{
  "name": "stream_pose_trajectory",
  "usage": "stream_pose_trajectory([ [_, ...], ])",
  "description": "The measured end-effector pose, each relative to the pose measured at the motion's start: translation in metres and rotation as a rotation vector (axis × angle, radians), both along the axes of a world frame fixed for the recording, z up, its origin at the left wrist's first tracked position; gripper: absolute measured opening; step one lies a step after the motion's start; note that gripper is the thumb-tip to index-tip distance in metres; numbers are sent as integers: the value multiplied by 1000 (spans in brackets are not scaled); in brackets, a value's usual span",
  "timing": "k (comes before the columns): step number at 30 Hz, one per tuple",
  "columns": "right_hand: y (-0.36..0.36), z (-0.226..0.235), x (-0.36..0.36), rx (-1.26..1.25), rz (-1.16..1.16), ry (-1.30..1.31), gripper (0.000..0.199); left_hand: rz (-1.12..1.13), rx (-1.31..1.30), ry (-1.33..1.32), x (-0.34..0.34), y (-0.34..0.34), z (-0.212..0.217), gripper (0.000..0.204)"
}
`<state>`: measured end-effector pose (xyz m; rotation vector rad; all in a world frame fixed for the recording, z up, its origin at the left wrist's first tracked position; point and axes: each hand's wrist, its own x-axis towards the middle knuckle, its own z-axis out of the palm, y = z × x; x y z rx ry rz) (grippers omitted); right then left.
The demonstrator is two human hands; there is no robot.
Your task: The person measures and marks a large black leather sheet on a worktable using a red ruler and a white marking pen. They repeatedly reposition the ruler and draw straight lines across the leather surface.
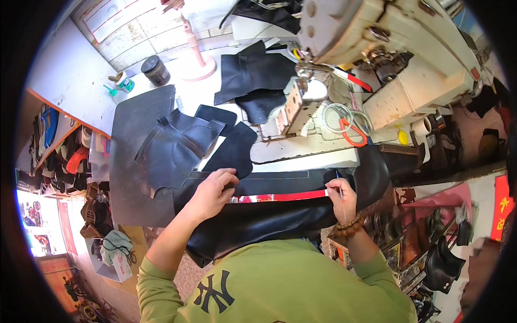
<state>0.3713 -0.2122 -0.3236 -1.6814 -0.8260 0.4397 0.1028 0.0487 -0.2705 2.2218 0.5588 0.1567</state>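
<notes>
Black leather (274,214) lies along the near side of the table (258,154) and sags over its edge, with a red strip (277,197) on it between the two hands. That overhang looks the likeliest trouble: its weight could drag the sheet toward the person and shift everything on it. The left hand (213,192) rests at the strip's left end, fingers bent and bunched close together, seeming to press down; if that pressure eases, the strip could swing askew. The right hand (342,200) pinches a pen (340,189) between thumb and fingers at the other end; on such a glossy surface the tip could skid and leave a crooked mark. The left knuckles sit just beside a dark rounded piece (237,151), so a careless sweep might nudge it.

Counted: two hands, one pen, one red strip, one beaded bracelet (348,226), one sewing machine (412,81), one pink stand (191,51), one dark jar (155,70), one green tub (125,83). Loose black pieces number at least five; overlaps hide the exact total.
</notes>
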Motion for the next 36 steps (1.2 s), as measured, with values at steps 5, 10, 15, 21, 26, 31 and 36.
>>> stream_pose_trajectory([
  [5,6,1,9,-7,37,-158,5,-183,441,60,32,10,-9,40],
  [10,24,-7,11,59,17,-208,8,-85,340,19,67,46,-14,48],
  [15,27,-12,13,81,-6,-163,5,36,928,173,14,51,-5,46],
  [21,28,-13,14,53,29,-185,4,268,953,490,-66,80,0,67],
  [26,29,-11,12,39,27,-139,4,465,1008,396,-56,121,5,61],
  [31,32,-15,11,65,-26,-254,5,267,849,5,12,50,0,56],
  [36,40,-9,8,9,-65,-278,5,-265,669,-140,80,-88,-22,59],
])
